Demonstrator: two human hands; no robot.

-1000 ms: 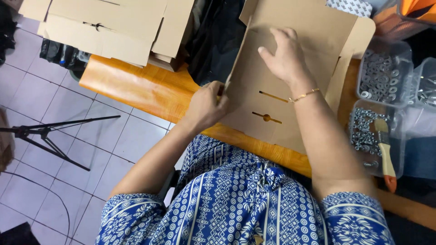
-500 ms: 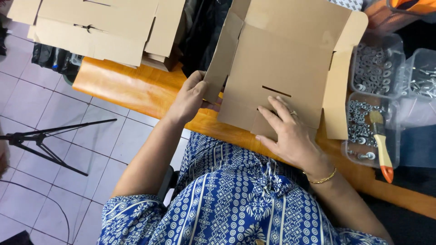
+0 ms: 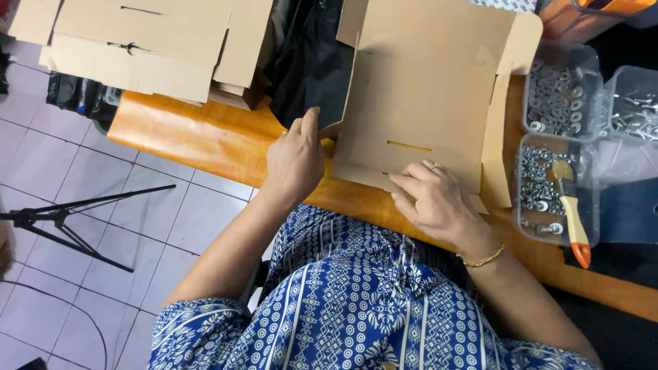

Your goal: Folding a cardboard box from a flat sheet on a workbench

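- Under the right hand (image 3: 439, 202), near the edge of the orange wooden surface (image 3: 199, 137), lies a flat brown cardboard box blank (image 3: 425, 89); the fingers are curled narrow and press its near flap down, apparently to pin the sheet so it cannot slide.
- Just left of that hand, the left hand (image 3: 296, 159) pinches the blank's left side flap (image 3: 346, 82) between thumb and fingers, holding it upright along its crease, which looks like the way a wall is stood up.
- Beyond the left hand, a black plastic bag (image 3: 308, 62) sits behind the raised flap.
- To the right of the right hand, clear plastic tubs (image 3: 558, 96) of metal washers and screws stand together just beside the blank, within easy reach; a paintbrush with an orange handle (image 3: 570, 212) rests across the nearest tub.
- Far off to the left of the left hand, a stack of unfolded cardboard blanks (image 3: 137, 41) overhangs the surface's far corner.
- Below that, on the tiled floor, stands a black tripod (image 3: 62, 219).
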